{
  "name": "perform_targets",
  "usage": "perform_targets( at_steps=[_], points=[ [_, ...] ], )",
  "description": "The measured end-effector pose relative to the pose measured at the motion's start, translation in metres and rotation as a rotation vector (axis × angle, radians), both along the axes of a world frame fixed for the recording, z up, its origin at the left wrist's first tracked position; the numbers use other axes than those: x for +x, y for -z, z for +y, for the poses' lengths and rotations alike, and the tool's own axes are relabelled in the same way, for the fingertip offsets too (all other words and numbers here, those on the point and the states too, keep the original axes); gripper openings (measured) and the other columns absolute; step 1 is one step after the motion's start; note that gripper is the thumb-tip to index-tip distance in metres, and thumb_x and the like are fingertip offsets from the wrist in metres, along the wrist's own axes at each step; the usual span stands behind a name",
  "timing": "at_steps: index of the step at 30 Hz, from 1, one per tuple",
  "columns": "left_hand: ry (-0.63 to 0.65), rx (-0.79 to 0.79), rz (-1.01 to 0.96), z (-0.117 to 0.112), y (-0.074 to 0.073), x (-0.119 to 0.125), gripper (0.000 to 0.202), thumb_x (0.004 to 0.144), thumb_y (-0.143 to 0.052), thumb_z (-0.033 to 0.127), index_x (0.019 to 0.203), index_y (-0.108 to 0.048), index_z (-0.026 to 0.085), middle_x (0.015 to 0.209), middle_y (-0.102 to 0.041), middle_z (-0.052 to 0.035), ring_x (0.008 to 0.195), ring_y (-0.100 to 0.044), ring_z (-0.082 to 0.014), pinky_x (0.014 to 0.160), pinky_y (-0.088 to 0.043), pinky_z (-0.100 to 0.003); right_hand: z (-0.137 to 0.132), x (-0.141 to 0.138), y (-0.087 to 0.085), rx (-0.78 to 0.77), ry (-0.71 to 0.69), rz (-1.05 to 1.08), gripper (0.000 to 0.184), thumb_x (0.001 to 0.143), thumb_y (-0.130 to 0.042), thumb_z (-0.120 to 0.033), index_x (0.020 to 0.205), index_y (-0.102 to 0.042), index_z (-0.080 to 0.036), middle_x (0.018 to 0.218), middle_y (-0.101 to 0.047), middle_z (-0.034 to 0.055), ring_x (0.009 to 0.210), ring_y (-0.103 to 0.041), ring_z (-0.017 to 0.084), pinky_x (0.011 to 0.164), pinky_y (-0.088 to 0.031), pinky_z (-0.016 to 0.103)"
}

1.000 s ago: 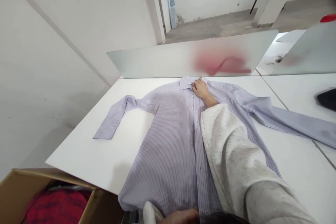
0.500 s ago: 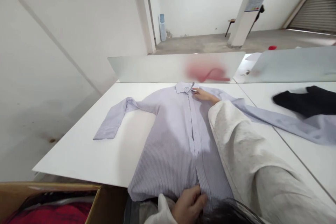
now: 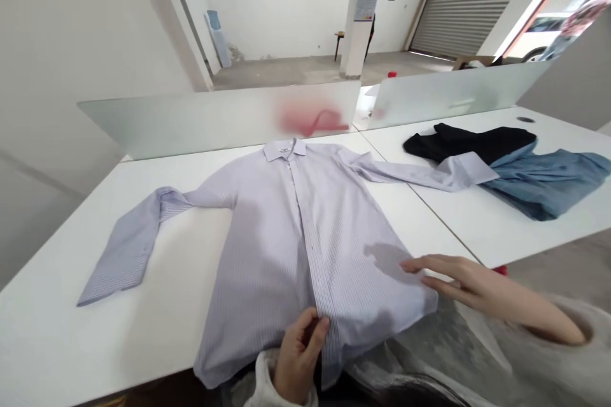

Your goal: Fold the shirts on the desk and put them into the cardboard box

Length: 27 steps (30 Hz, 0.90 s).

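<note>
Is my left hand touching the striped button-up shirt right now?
Touching. The head view shows your left hand with its fingers pinching the striped button-up shirt at the lower front placket.

Black garment [image 3: 496, 141], blue garment [image 3: 558, 175], frosted panel [image 3: 200, 122], roller shutter [image 3: 472, 3]

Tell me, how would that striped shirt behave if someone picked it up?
The striped shirt would probably hang floppy, since one sleeve folds and creases on the table. The collar, holding its pointed shape, may be slightly stiffer. Lifted by the front edge where the left hand pinches it, the rest would likely sag.
</note>
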<state>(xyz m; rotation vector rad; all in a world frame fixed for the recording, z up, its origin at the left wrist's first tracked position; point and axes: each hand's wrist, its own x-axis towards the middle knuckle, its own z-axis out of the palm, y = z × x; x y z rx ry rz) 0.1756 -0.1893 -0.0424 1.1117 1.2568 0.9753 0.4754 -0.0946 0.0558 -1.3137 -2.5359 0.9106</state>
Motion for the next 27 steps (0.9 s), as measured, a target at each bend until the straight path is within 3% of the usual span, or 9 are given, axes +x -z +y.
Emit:
perform_targets(
  at_steps=[3, 6, 10, 13, 15, 17, 20, 23, 27],
  points=[
    [0.089, -0.034, 0.017, 0.003, 0.007, -0.007, 0.048, 0.081, -0.049, 0.061, 0.095, -0.055, 0.016, 0.066, -0.048, 0.0008, 0.06, -0.046, -0.0121, 0.052, -0.04, -0.022, -0.031, 0.011, 0.024, -0.053, 0.228, 0.059, 0.036, 0.091, -0.041, -0.046, 0.118, -0.059, -0.032, 0.109, -0.068, 0.0047, 0.095, -0.066, 0.021, 0.079, -0.054, 0.033],
    [0.084, -0.076, 0.051, -0.001, 0.013, -0.013, 0.064, 0.081, -0.05, 0.061, 0.126, -0.042, 0.015, 0.072, -0.056, -0.0016, 0.063, -0.055, -0.0155, 0.051, -0.045, -0.024, -0.046, 0.016, 0.06, -0.034, 0.392, 0.045, 0.039, 0.091, -0.036, -0.048, 0.103, -0.061, -0.021, 0.093, -0.07, 0.0083, 0.081, -0.067, 0.022, 0.071, -0.052, 0.033],
    [0.004, -0.048, 0.186, -0.018, 0.012, -0.024, 0.055, 0.086, -0.044, 0.056, 0.127, -0.044, 0.019, 0.092, -0.068, -0.0082, 0.074, -0.066, -0.019, 0.059, -0.05, -0.027, -0.061, 0.035, 0.117, 0.031, 0.681, -0.147, 0.041, 0.085, -0.035, -0.053, 0.084, -0.058, -0.019, 0.074, -0.068, 0.0113, 0.065, -0.065, 0.027, 0.061, -0.049, 0.038],
    [-0.156, 0.135, 0.487, -0.033, 0.01, -0.05, 0.038, 0.089, -0.043, 0.047, 0.116, -0.054, 0.023, 0.096, -0.071, -0.006, 0.082, -0.068, -0.0195, 0.075, -0.052, -0.031, -0.07, 0.05, 0.144, 0.031, 0.761, -0.087, 0.047, 0.08, -0.044, -0.056, 0.1, -0.058, -0.017, 0.095, -0.069, 0.017, 0.084, -0.066, 0.033, 0.071, -0.05, 0.044],
    [-0.276, 0.321, 0.742, -0.041, 0.011, -0.076, 0.03, 0.089, -0.046, 0.041, 0.111, -0.057, 0.024, 0.101, -0.07, -0.0056, 0.093, -0.066, -0.0209, 0.087, -0.049, -0.033, -0.071, 0.052, 0.15, -0.057, 0.689, 0.16, 0.053, 0.078, -0.051, -0.055, 0.115, -0.054, -0.017, 0.116, -0.063, 0.0169, 0.102, -0.062, 0.03, 0.083, -0.049, 0.041],
    [-0.333, 0.492, 0.985, -0.048, 0.015, -0.102, 0.031, 0.087, -0.047, 0.036, 0.113, -0.057, 0.022, 0.109, -0.068, -0.0082, 0.103, -0.062, -0.0241, 0.096, -0.044, -0.039, -0.071, 0.046, 0.151, -0.173, 0.634, 0.394, 0.052, 0.078, -0.056, -0.054, 0.114, -0.055, -0.017, 0.121, -0.061, 0.0152, 0.107, -0.06, 0.027, 0.09, -0.047, 0.038],
    [-0.273, 0.615, 1.265, -0.057, 0.027, -0.129, 0.04, 0.087, -0.044, 0.032, 0.125, -0.051, 0.02, 0.122, -0.062, -0.0128, 0.116, -0.055, -0.0296, 0.104, -0.034, -0.05, -0.07, 0.031, 0.154, -0.236, 0.728, 0.611, 0.049, 0.074, -0.063, -0.053, 0.106, -0.061, -0.016, 0.114, -0.065, 0.0135, 0.104, -0.061, 0.025, 0.092, -0.046, 0.038],
    [-0.244, 0.647, 1.414, -0.063, 0.041, -0.139, 0.044, 0.089, -0.043, 0.03, 0.132, -0.046, 0.021, 0.13, -0.056, -0.0145, 0.12, -0.052, -0.0313, 0.104, -0.031, -0.054, -0.071, 0.02, 0.159, -0.226, 0.859, 0.765, 0.052, 0.069, -0.069, -0.052, 0.108, -0.062, -0.018, 0.115, -0.065, 0.0111, 0.107, -0.059, 0.025, 0.093, -0.045, 0.037],
    [-0.245, 0.793, 1.454, -0.063, 0.053, -0.149, 0.04, 0.088, -0.051, 0.023, 0.128, -0.052, 0.024, 0.124, -0.062, -0.0116, 0.116, -0.056, -0.0295, 0.101, -0.038, -0.049, -0.074, 0.021, 0.162, -0.232, 0.938, 0.957, 0.046, 0.067, -0.071, -0.05, 0.101, -0.067, -0.02, 0.105, -0.069, 0.008, 0.101, -0.062, 0.024, 0.088, -0.048, 0.036]
  ],
)
